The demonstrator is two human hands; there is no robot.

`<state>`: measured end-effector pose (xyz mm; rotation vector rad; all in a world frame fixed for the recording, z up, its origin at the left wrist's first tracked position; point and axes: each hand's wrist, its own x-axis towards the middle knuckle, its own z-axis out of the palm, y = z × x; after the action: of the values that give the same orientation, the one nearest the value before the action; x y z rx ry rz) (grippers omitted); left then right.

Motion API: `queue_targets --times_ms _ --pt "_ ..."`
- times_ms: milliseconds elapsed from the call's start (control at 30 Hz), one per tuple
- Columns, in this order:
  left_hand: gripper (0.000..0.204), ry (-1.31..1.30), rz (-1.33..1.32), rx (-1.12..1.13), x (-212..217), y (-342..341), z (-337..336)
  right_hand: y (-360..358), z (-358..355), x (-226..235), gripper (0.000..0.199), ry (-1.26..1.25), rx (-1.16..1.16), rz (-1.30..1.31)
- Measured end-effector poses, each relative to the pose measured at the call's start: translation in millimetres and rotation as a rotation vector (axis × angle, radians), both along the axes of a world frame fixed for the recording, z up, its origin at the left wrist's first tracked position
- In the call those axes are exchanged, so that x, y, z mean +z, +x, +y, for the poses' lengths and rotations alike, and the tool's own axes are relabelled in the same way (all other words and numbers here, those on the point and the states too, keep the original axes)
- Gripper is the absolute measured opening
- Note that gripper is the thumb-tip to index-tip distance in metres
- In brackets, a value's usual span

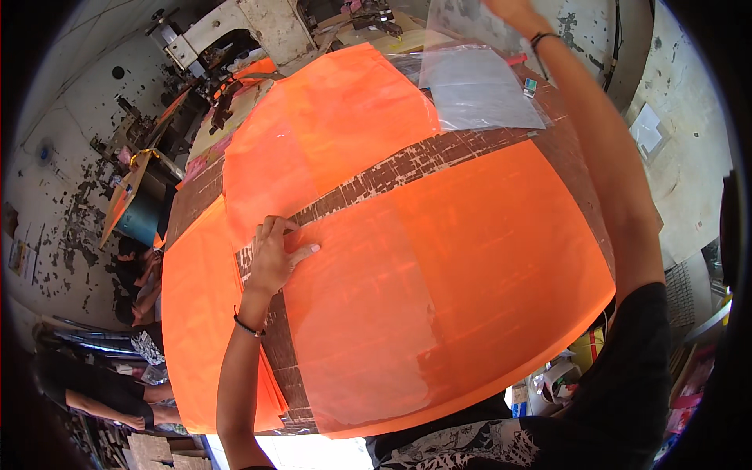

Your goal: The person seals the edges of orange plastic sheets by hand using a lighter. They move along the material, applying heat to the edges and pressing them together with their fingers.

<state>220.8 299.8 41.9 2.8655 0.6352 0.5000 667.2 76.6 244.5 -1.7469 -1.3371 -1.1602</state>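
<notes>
My left hand [274,254] rests at the left upper corner of an orange sheet [509,258], thumb and forefinger apart. A clear plastic sheet [368,313] covers the left half of that orange sheet and lies flat on it. Up at the far right, my right hand [517,14] is cut by the picture's top edge and holds a raised clear plastic sheet [450,35]; its fingertips are out of view. Below it lies a stack of clear plastic sheets [486,94]. Behind, more orange sheets [352,117] are spread, partly under clear plastic.
The brown worn tabletop [376,176] shows between the sheets. More orange sheets [200,313] hang over its left edge. A sewing machine [243,31] stands at the far left. A small box [530,88] lies by the plastic stack. Other people [102,384] are at the left.
</notes>
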Motion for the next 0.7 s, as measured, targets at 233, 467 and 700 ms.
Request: queue_targets --times_ms 233,467,700 --pt "0.054 -0.278 -0.098 -0.13 -2.1 23.7 6.9 -143.1 -159.0 17.3 0.019 -0.5 -0.135 0.079" --pt "0.042 -0.096 -0.121 -0.119 -6.7 9.6 14.6 -262.4 -252.8 -117.0 0.018 -0.477 -0.028 0.36" --pt "0.027 -0.42 -0.122 -0.065 26.6 6.5 2.4 -324.3 -274.6 -187.7 0.022 -0.414 0.023 0.697"
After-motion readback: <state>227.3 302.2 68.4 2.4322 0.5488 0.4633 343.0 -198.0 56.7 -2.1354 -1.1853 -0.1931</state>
